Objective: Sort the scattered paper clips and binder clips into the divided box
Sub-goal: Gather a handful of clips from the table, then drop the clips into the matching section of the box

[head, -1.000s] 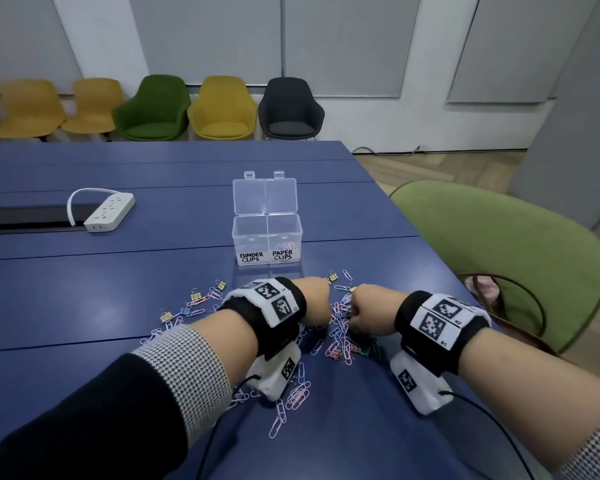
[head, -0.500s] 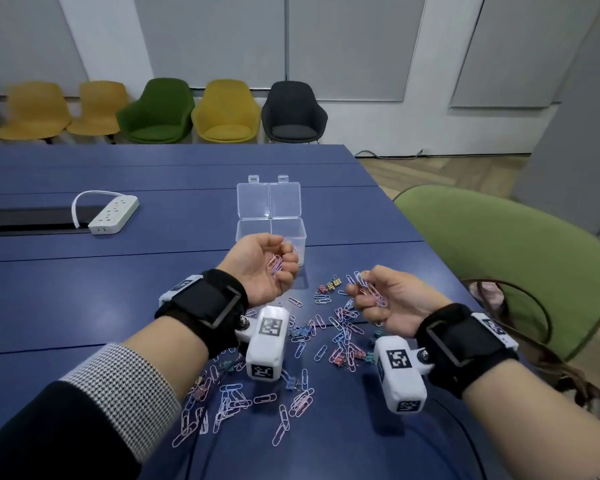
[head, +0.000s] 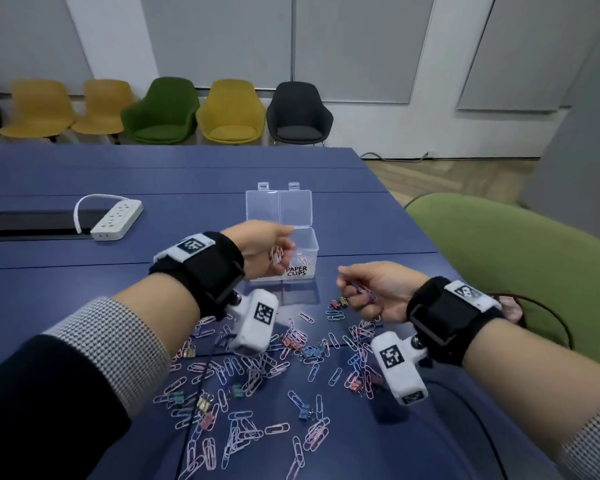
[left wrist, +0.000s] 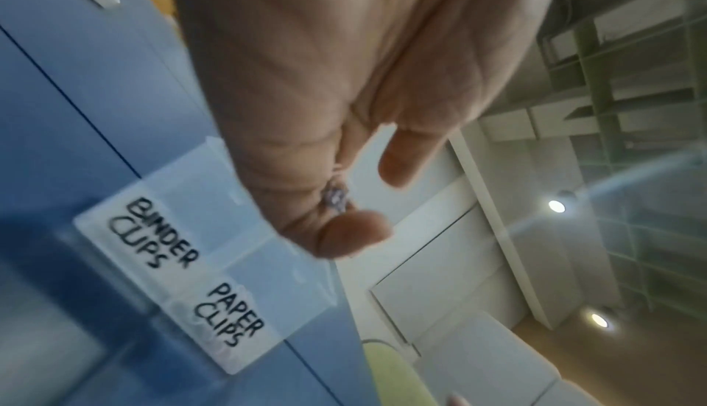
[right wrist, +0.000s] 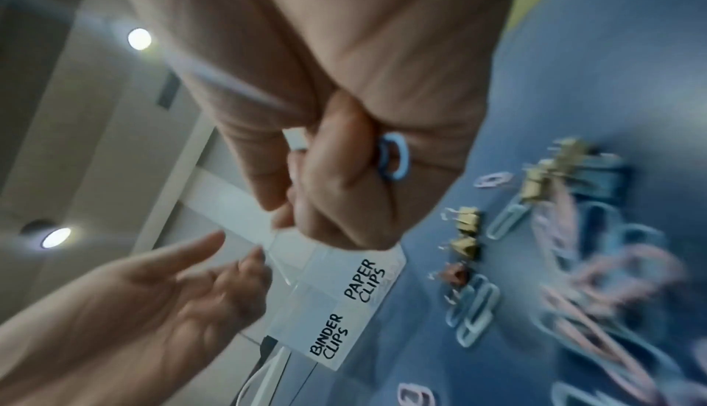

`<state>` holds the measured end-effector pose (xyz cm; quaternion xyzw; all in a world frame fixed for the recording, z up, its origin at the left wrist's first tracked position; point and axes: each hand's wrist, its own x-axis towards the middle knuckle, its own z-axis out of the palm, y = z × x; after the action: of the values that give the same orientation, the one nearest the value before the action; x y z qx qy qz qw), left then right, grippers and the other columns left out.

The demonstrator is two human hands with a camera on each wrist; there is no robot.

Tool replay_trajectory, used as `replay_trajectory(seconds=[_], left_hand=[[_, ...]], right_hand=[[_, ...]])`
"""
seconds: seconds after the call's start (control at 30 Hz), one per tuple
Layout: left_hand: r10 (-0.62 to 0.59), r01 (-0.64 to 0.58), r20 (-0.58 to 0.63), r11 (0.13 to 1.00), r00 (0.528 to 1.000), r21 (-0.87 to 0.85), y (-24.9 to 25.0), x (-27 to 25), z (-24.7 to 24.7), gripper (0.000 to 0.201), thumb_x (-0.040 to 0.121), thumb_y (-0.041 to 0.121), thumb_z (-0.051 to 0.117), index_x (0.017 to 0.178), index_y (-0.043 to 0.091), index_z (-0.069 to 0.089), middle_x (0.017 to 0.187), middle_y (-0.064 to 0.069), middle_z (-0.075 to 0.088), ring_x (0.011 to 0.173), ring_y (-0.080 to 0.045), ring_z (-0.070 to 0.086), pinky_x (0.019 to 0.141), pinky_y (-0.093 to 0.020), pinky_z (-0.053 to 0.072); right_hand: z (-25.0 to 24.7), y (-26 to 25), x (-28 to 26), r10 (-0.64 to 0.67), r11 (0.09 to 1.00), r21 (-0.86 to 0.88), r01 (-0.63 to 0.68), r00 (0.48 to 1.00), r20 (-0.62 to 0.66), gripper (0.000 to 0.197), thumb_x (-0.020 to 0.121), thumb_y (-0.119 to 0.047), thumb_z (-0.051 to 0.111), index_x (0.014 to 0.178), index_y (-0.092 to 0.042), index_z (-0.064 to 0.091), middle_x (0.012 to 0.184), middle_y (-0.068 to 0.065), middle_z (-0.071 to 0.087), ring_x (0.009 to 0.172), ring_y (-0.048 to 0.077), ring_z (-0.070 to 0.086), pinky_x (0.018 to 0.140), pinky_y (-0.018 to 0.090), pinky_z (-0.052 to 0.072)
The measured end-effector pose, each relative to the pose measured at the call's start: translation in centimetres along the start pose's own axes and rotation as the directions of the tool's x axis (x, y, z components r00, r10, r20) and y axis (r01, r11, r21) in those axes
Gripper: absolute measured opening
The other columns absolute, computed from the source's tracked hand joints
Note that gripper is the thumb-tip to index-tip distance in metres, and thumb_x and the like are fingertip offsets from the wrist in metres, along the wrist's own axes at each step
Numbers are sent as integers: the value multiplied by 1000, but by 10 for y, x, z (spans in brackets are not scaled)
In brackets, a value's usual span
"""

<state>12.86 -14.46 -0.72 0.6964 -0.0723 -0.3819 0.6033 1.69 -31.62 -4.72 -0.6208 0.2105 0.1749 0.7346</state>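
A clear divided box (head: 310, 239) stands on the blue table (head: 84, 289) with its lid (head: 279, 206) open; its front labels read BINDER CLIPS (left wrist: 153, 231) and PAPER CLIPS (head: 297, 271). My left hand (head: 284, 252) hovers at the box's front, its fingers curled round a bunch of pink paper clips (head: 277, 254). My right hand (head: 352, 289) is lower and to the right of the box, gripping several paper clips; a blue one (right wrist: 394, 155) shows in its fist. Many loose paper clips (head: 243, 368) and small binder clips (head: 303, 412) lie scattered below both hands.
A white power strip (head: 116, 220) with its cord lies at the left beside a dark slot (head: 25, 221) in the table. A green chair (head: 520, 271) stands close at the table's right edge. A row of chairs (head: 229, 112) lines the far wall.
Both hands rose from the pile holding paper clips. The left hand moved forward and right to the box's front; the right hand lifted and drew nearer the box.
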Motion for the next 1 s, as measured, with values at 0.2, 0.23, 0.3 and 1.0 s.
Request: replay_trajectory(seconds=[0.2,0.23,0.3,1.0], left_hand=[[182,-238,-206,926,962,-295,25,38,10,44,100,44,32,88,6,49,74,-8,41,63,-17,42,61,-26,36],[191,-246,-215,931,958,-271,25,43,11,47,99,47,33,92,4,51,79,-9,44,68,-18,44,65,-26,38],[209,-255,-218,944,953,-208,23,51,11,54,98,52,33,98,2,56,94,-12,52,85,-21,51,82,-29,41],[303,-312,81,885,950,345,-29,27,-6,20,93,5,51,74,9,57,72,-5,59,59,-14,54,53,-22,45]], right_hand=[[25,-49,39,-264,960,-165,226,927,-265,44,99,-40,39,60,-21,31,43,-6,25,30,7,18,35,10,14],[28,-57,45,-320,945,-165,281,895,-310,44,98,-41,39,60,-21,30,47,-4,25,30,8,18,37,11,15],[33,-69,57,-412,910,-114,400,832,-371,44,99,-39,37,60,-21,29,50,-2,25,31,9,20,38,12,17],[-26,-68,54,-583,699,-668,256,745,-325,20,88,-3,48,70,-10,53,79,11,61,56,17,53,35,7,36]])
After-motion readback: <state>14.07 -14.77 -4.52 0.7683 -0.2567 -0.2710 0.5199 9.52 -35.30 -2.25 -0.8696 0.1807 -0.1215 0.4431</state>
